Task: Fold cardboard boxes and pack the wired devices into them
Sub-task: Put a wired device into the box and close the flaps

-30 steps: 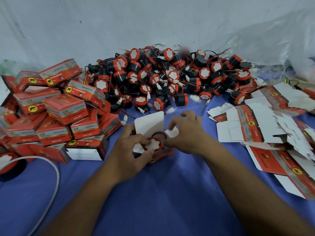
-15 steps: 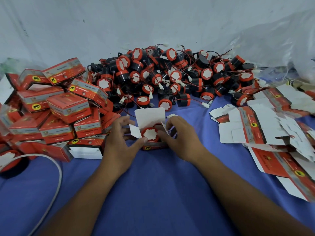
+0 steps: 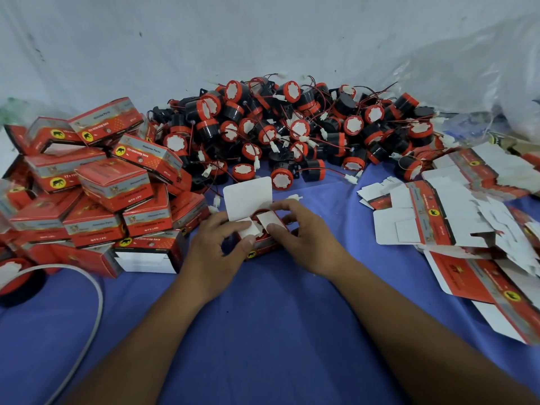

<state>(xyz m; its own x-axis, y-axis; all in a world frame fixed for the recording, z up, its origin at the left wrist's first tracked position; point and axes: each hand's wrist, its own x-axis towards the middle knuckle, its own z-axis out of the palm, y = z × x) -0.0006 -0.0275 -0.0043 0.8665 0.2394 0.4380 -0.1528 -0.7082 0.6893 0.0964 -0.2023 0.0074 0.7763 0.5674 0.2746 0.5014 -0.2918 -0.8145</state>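
A small red cardboard box (image 3: pixel 263 245) stands on the blue cloth at the centre, its white lid flap (image 3: pixel 248 197) upright. Inside it a red-rimmed wired device (image 3: pixel 260 214) shows only as a sliver between the two side flaps. My left hand (image 3: pixel 216 249) grips the box's left side and its thumb presses the left side flap down. My right hand (image 3: pixel 304 235) holds the right side, thumb pushing the right side flap inward over the device.
A heap of black-and-red wired devices (image 3: pixel 292 133) lies behind the box. Packed red boxes (image 3: pixel 111 188) are stacked at the left. Flat unfolded cartons (image 3: pixel 455 223) spread at the right. A grey cable (image 3: pixel 87 302) curves at the lower left beside another device (image 3: pixel 14 279).
The device has sunk into the box. Both side flaps, spread outward earlier, are now folded in over it by my thumbs. The view has shifted slightly.
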